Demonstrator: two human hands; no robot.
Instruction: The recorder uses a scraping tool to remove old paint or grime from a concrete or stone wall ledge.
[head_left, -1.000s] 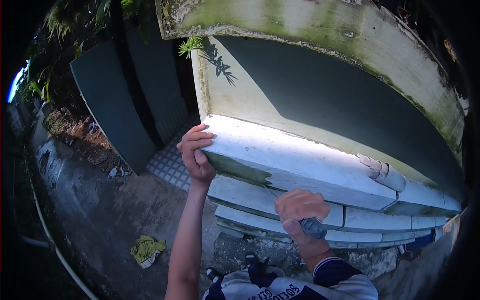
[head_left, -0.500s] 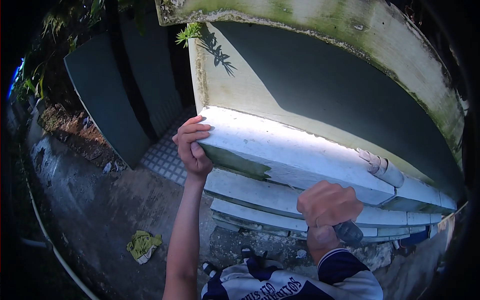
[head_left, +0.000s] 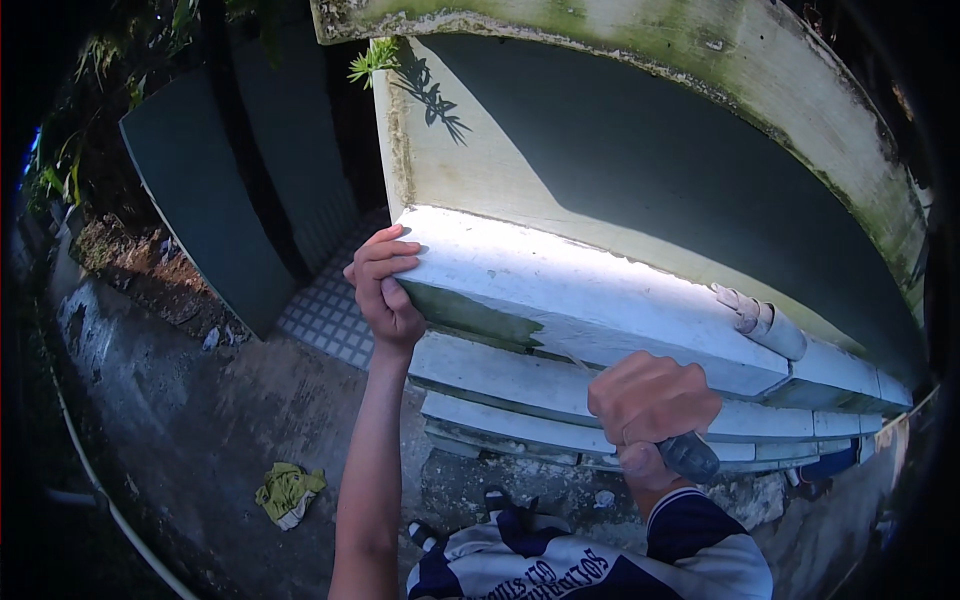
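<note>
My left hand point(head_left: 385, 280) is wrapped over the left end of a white ledge point(head_left: 560, 265), its fingers on the top face and thumb by the front edge. Lower and to the right, my right hand point(head_left: 655, 398) is closed in a fist around a tool with a thick dark grey handle point(head_left: 690, 457). A thin tip shows past its knuckles, close to the ledge's front face; most of the tool is hidden by the hand. Dark green growth point(head_left: 470, 315) coats the left part of that front face, while the part nearer my right hand looks white.
A rolled, peeling grey-white piece point(head_left: 765, 325) lies on the ledge against the wall. Stepped white slabs point(head_left: 510, 375) run below. A yellow-green cloth point(head_left: 290, 493) lies on the concrete at left. A mossy curved concrete rim point(head_left: 600, 25) arches above, with a green plant point(head_left: 373, 60) nearby.
My right hand has shifted slightly left and up, and its wrist has turned so that more of the dark handle shows. My left hand keeps its place on the ledge.
</note>
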